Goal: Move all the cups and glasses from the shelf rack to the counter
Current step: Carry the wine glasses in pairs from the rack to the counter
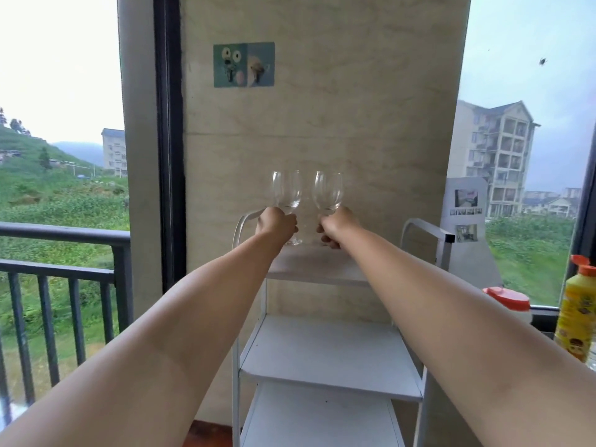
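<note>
Two clear wine glasses stand upright at the top shelf of a white shelf rack (329,350) against the beige wall. My left hand (276,224) grips the stem of the left glass (286,192); its foot shows just below my fingers, at the shelf. My right hand (337,228) grips the stem of the right glass (327,191), whose foot is hidden by my fingers. Both arms reach straight forward. The two lower shelves in view hold nothing.
A yellow bottle with an orange cap (577,308) and a white jar with a red lid (509,303) stand at the right by the window. The rack's curved side handles (425,229) flank my hands. A dark balcony railing (64,246) lies left.
</note>
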Action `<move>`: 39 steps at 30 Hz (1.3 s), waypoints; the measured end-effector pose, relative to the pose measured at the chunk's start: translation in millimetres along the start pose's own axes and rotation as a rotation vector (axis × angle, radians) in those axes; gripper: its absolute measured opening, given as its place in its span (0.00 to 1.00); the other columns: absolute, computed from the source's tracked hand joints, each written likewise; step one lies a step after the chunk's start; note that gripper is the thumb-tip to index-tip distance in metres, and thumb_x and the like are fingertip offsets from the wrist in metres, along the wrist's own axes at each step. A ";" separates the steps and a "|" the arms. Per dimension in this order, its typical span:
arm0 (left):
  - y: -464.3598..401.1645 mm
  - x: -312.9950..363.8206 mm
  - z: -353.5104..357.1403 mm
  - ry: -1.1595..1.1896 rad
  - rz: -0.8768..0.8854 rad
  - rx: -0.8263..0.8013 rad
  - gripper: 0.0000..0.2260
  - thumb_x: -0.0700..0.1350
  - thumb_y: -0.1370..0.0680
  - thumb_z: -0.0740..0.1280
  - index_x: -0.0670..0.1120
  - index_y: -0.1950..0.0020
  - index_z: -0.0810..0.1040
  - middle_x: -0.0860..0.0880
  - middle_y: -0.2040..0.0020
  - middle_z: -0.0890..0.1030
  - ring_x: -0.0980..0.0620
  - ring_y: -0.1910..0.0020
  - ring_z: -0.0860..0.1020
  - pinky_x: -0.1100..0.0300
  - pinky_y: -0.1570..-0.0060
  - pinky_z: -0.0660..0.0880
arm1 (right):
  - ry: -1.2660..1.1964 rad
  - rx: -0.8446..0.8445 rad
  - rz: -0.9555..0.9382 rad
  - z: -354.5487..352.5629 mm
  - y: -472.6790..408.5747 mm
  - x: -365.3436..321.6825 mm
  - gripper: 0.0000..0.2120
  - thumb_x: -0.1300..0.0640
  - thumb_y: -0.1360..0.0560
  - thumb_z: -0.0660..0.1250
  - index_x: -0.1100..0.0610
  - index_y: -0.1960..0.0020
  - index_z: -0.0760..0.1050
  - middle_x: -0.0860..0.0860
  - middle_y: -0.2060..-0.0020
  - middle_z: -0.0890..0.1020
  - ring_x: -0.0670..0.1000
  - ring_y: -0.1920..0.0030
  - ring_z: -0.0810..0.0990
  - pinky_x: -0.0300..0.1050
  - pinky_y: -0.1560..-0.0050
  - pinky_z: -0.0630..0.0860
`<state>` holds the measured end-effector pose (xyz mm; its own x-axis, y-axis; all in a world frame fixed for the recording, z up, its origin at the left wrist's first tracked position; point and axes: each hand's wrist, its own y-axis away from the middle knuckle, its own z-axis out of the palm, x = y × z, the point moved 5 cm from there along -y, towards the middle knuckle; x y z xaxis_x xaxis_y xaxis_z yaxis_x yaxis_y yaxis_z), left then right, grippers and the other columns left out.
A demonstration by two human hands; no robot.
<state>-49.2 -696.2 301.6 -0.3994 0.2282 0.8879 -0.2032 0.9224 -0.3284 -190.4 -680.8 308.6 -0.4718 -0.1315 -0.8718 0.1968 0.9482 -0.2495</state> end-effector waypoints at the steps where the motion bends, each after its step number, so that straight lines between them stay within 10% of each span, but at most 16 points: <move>1: 2.7 3.3 -2.1 0.010 0.009 -0.003 0.08 0.39 0.23 0.61 0.41 0.60 0.76 0.49 0.66 0.80 0.55 0.74 0.71 0.65 0.71 0.67 | -0.012 0.012 -0.003 -2.7 3.5 -3.4 0.07 0.63 0.23 0.56 0.61 0.52 0.73 0.55 0.62 0.77 0.50 0.75 0.72 0.33 0.80 0.64; 8: 43.1 18.3 -32.1 0.084 0.062 0.004 0.07 0.38 0.23 0.61 0.40 0.58 0.77 0.51 0.71 0.75 0.59 0.82 0.71 0.72 0.87 0.62 | -0.115 0.127 0.011 -17.4 46.1 -21.0 0.09 0.60 0.22 0.57 0.59 0.60 0.72 0.52 0.67 0.75 0.49 0.74 0.72 0.30 0.86 0.61; 27: 207.0 -57.0 -65.2 0.108 -0.144 -0.153 0.16 0.37 0.24 0.60 0.46 0.72 0.74 0.52 0.70 0.76 0.53 0.72 0.71 0.65 0.73 0.65 | -0.238 0.242 0.282 -11.0 233.8 46.8 0.14 0.58 0.21 0.57 0.56 0.65 0.70 0.49 0.70 0.74 0.48 0.76 0.69 0.35 0.83 0.62; 39: 345.5 -184.8 -5.1 -0.020 -0.436 -0.320 0.12 0.41 0.22 0.61 0.39 0.57 0.83 0.41 0.54 0.84 0.44 0.62 0.79 0.58 0.63 0.72 | -0.169 0.061 0.565 28.8 351.4 213.2 0.11 0.60 0.22 0.58 0.58 0.62 0.72 0.51 0.67 0.75 0.49 0.72 0.72 0.39 0.77 0.65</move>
<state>-41.0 -418.1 25.7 -0.3569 -0.1999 0.9125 -0.0731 0.9798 0.1860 -197.1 -384.0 23.0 -0.1370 0.3403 -0.9303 0.4291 0.8668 0.2539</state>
